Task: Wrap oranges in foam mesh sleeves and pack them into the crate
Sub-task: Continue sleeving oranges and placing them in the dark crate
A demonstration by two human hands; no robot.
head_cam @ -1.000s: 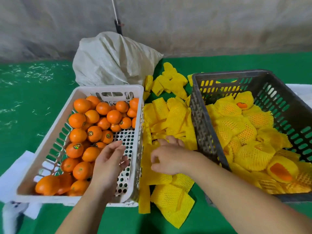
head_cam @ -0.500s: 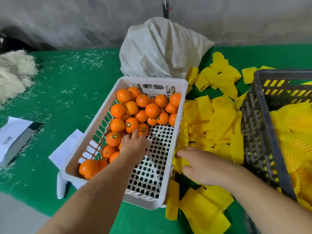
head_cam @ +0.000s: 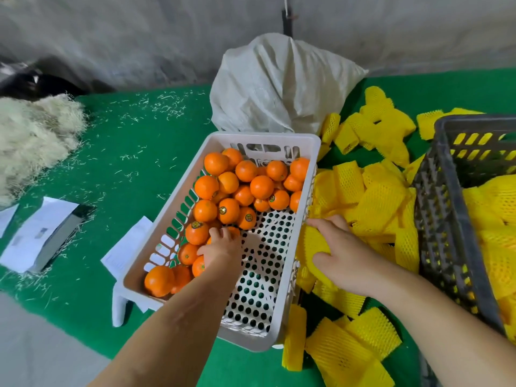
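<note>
Left hand [head_cam: 220, 248] now deeper in the white basket [head_cam: 173, 219], fingers curled over 1 orange [head_cam: 233, 231], probably gripping it. Right hand [head_cam: 342, 256] now pinches a foam sleeve [head_cam: 314, 245] beside the basket, lifted off the pile.

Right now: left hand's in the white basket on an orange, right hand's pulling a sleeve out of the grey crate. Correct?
Not quite. In the head view the right hand grips a foam sleeve from the loose pile between the white basket and grey crate, not inside the crate. The left hand is on an orange.
</note>
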